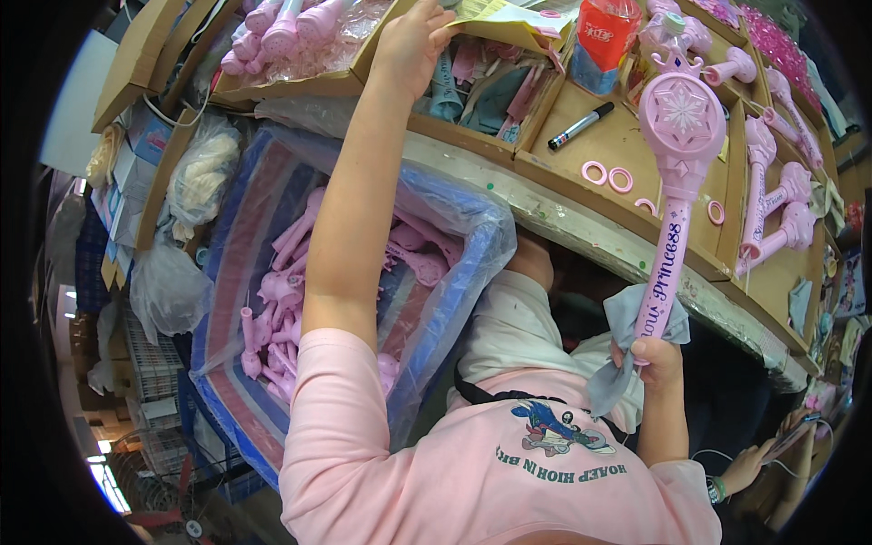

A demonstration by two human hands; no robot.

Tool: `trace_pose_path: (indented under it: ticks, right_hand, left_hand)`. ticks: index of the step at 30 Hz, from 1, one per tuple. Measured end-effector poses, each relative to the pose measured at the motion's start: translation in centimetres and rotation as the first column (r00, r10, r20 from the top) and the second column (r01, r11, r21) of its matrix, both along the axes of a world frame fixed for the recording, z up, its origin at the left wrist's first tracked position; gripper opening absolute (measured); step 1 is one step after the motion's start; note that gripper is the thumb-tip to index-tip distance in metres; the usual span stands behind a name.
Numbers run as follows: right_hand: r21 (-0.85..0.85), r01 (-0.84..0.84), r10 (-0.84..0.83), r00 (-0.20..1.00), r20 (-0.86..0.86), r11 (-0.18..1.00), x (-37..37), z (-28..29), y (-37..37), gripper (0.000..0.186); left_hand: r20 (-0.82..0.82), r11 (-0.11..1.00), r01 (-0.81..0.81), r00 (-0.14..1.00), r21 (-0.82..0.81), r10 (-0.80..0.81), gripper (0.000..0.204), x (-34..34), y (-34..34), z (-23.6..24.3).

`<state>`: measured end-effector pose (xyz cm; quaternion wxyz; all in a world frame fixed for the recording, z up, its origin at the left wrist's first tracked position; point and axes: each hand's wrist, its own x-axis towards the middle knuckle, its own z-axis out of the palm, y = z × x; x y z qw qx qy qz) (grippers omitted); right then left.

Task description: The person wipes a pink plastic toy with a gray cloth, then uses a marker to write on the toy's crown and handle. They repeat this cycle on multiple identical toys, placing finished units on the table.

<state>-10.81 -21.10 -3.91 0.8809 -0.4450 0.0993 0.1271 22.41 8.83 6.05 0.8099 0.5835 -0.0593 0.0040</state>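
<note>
My right hand (658, 359) is closed around the lower handle of a pink toy wand (683, 127), together with a grey cloth (609, 386). The wand stands upright, its round head with a snowflake and crown at the top; dark lettering runs along the handle. My left arm stretches far forward over the bench. At the top edge my left hand (409, 50) has bent fingers at the edge of a yellow sheet (504, 32), seemingly pinching it; the fingertips are partly cut off by the frame.
A blue-and-red striped bag (241, 209) left of my lap holds several pink wand parts (282, 291). On the bench, a cardboard tray (563, 163) holds a black marker (581, 125), pink rings (620, 180) and a red-labelled bottle (604, 45). Another person's hand (745, 470) shows at lower right.
</note>
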Motion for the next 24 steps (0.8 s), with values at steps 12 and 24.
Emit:
trace_pose_path:
  ticks: [12, 24]
  right_hand:
    - [-0.008, -0.009, 0.009, 0.999, -0.034, 1.0, 0.1, -0.4, 0.1, 0.051]
    - [-0.059, 0.015, -0.017, 0.999, -0.028, 0.998, 0.0, -1.5, -0.4, 0.059]
  left_hand:
    - [0.232, 0.958, 0.133, 0.97, -0.255, -0.074, 0.025, 4.8, 2.5, 0.3]
    - [0.134, 0.216, -0.099, 0.979, 0.971, -0.153, 0.045, -5.7, -1.1, -5.5]
